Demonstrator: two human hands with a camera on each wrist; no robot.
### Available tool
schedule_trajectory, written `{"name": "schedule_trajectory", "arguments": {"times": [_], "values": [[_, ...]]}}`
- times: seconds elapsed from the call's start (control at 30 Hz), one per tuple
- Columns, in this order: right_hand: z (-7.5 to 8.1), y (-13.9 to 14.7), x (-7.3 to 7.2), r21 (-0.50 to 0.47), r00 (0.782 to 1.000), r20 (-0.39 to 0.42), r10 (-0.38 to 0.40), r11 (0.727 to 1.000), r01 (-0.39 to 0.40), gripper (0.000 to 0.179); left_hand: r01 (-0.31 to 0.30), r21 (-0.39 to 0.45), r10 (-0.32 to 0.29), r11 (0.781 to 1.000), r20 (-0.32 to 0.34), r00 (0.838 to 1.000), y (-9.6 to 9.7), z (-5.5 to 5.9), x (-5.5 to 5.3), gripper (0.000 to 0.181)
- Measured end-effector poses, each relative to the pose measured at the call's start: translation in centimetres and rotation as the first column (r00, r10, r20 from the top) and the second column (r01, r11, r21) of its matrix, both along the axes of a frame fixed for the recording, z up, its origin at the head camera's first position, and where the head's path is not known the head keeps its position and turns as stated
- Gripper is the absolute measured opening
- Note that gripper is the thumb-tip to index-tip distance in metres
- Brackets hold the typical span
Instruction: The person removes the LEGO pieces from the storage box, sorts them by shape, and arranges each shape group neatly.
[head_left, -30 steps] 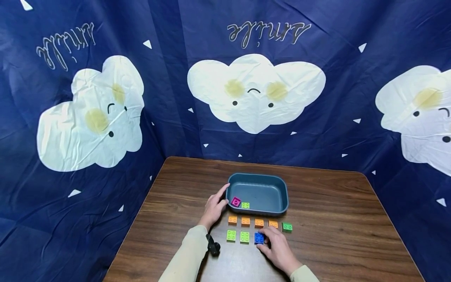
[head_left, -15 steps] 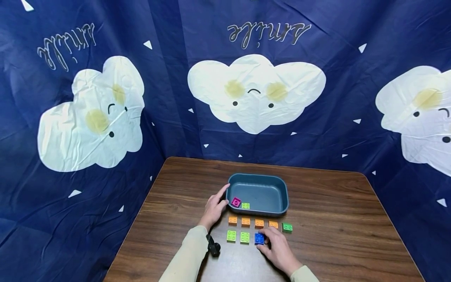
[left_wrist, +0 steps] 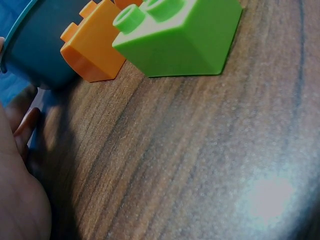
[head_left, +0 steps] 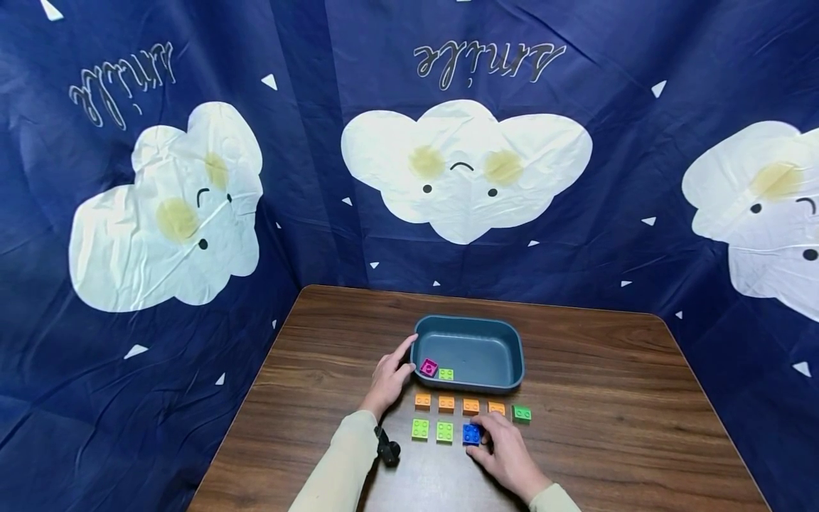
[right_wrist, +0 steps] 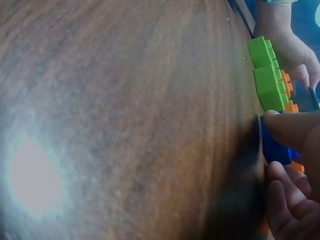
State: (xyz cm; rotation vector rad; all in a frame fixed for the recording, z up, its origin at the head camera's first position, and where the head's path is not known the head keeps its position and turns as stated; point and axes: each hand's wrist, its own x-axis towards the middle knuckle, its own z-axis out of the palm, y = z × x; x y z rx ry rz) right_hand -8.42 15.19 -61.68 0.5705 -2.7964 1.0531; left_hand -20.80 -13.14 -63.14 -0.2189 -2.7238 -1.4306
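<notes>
My right hand (head_left: 508,455) grips a blue toy building brick (head_left: 470,434) at the right end of the near row. In the right wrist view its thumb (right_wrist: 292,127) lies over one side of the blue brick (right_wrist: 274,145), with the other fingers at its opposite side. My left hand (head_left: 387,380) rests against the left side of a dark teal box (head_left: 520,355), index finger and thumb spread along the rim. Inside the box lie a magenta brick (head_left: 429,367) and a lime brick (head_left: 446,374). Two lime bricks (head_left: 419,429) stand left of the blue one.
Between box and near row runs a line of several orange bricks (head_left: 446,404), ending in a green brick (head_left: 521,413) at right. The wooden table (head_left: 608,384) is walled by a dark blue cloth (head_left: 307,213) with white clouds. A black device (head_left: 387,451) is on the left wrist.
Both hands keep their places, the right at the blue brick and the left at the box. Only a very slight shift of the whole head view shows.
</notes>
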Motion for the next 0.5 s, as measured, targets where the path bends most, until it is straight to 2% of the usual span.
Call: {"name": "schedule_trajectory", "arguments": {"times": [0.23,0.4,0.5], "values": [[0.9,0.5,0.4,0.0,1.0,-0.013,0.005,1.0,-0.005,0.047,0.001,0.007,-0.001,1.0,0.008,1.0,0.0,0.1,0.0,0.065],[3.5,0.7,0.3,0.071,1.0,0.028,-0.009,0.997,0.007,0.048,-0.004,0.007,0.004,1.0,0.006,1.0,0.1,0.2,0.1,0.065],[5.1,0.8,-0.2,0.103,1.0,-0.017,-0.024,0.994,0.026,0.045,-0.001,0.006,0.001,1.0,0.003,1.0,0.1,0.2,0.1,0.065]]}}
